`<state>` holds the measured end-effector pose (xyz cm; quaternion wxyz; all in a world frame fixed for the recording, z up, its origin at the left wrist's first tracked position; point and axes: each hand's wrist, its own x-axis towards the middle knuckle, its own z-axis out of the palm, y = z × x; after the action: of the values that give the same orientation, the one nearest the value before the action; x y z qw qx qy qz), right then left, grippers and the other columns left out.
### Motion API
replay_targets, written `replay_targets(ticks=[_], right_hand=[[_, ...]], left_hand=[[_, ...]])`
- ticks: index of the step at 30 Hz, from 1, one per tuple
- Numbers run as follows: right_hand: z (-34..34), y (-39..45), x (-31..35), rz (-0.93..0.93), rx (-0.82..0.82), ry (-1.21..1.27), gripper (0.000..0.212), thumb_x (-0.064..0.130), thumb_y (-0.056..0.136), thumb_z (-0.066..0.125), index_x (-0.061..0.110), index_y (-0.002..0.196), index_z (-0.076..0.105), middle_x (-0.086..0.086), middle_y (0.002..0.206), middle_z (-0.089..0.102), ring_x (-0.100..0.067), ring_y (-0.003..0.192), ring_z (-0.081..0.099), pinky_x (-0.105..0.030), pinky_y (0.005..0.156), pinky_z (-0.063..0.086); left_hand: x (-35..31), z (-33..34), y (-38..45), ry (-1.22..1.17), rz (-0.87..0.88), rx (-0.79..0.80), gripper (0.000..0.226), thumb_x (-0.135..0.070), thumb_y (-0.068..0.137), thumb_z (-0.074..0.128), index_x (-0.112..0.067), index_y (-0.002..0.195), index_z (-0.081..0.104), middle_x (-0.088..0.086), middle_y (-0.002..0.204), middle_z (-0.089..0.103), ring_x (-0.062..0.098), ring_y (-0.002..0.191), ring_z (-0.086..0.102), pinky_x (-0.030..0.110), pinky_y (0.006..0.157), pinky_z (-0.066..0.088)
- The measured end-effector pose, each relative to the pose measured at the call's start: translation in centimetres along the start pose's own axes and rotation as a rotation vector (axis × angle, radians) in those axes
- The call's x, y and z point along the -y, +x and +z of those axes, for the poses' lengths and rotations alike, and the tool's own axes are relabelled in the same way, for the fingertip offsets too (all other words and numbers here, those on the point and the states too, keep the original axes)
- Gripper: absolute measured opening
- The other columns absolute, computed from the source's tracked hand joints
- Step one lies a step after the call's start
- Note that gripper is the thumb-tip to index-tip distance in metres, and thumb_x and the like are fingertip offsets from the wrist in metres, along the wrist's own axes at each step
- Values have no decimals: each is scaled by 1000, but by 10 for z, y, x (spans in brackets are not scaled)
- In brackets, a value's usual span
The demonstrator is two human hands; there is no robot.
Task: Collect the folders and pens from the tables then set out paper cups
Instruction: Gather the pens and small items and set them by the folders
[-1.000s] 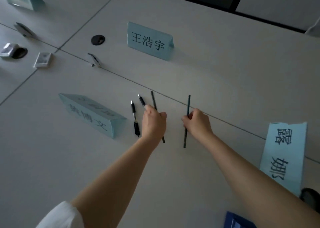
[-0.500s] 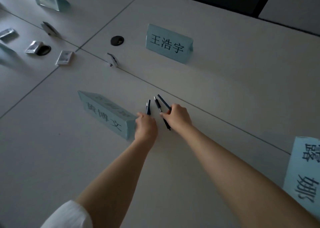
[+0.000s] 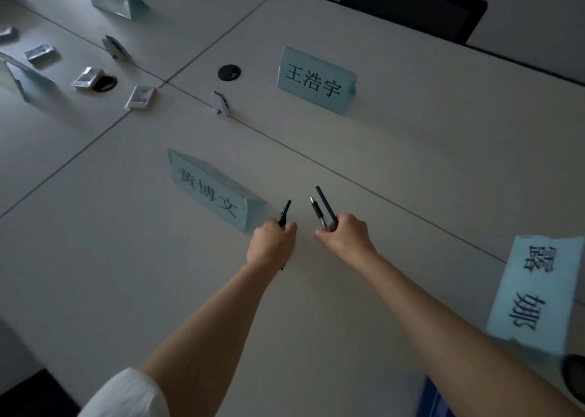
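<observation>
My left hand (image 3: pixel 272 245) is closed around dark pens (image 3: pixel 285 212) whose tips stick out above its knuckles, right beside a light-blue name card. My right hand (image 3: pixel 346 236) grips two more: a black pen with a silver tip (image 3: pixel 317 211) and a thin dark pencil (image 3: pixel 326 203), both pointing away from me. The two hands are a short gap apart over the grey-white table (image 3: pixel 411 163). A blue folder corner (image 3: pixel 432 399) shows at the bottom right, under my right forearm.
Three light-blue name cards stand near: one by my left hand (image 3: pixel 212 192), one farther back (image 3: pixel 316 79), one at the right (image 3: pixel 538 293). Small metal clips and cable grommets (image 3: pixel 229 72) dot the table's back left. A dark chair (image 3: pixel 411 8) stands behind the table.
The pens that lay on the table a second ago are now lifted in both hands. My hands came together, then drew slightly apart, and the view shifted left.
</observation>
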<state>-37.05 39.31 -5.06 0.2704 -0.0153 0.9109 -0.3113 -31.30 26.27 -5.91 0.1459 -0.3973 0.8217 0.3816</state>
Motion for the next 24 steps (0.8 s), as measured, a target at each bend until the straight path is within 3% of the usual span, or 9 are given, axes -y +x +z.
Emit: replay_targets(ticks=[4,7,9,12,17,24], right_hand=[[5,-58,-6,57,51,72,32,34,86,52,12,63,45,-4,63,52,-23,56,49,-28,51,39],[19,-112,3,40,82,108,37,30,92,46,14,60,39,-2,58,45,-17,50,39,-26,44,29],[36,-146,12,26,100,153,36,29,92,45,15,59,38,-2,58,46,-19,51,41,-27,47,31],[67,-192,30,21,118,224,31,29,87,46,17,59,41,-3,58,49,-23,54,44,-30,54,38],[129,-273,71,-25,166,310,17,30,72,42,16,63,43,-5,60,48,-22,56,43,-34,56,35],[241,-387,141,-53,272,465,15,10,81,39,15,68,44,-4,58,43,-14,39,34,-21,40,27]], left_hand=[[24,-7,-45,-156,-15,49,32,-31,89,41,-12,64,45,9,69,54,27,61,51,34,55,45],[56,-23,-86,-301,-51,89,31,-31,91,45,-9,70,50,9,66,55,27,57,56,37,57,52],[83,-38,-109,-416,-65,114,30,-30,95,46,-9,75,49,7,62,51,23,48,52,28,47,43],[122,-67,-142,-554,-54,137,29,-29,100,43,-10,77,45,4,57,43,17,39,48,25,44,36],[204,-134,-195,-757,-79,150,29,-23,102,40,-7,78,42,6,56,42,21,40,59,25,43,46],[345,-237,-272,-1085,-101,79,27,-21,103,39,-1,90,51,12,67,51,23,44,56,27,44,49]])
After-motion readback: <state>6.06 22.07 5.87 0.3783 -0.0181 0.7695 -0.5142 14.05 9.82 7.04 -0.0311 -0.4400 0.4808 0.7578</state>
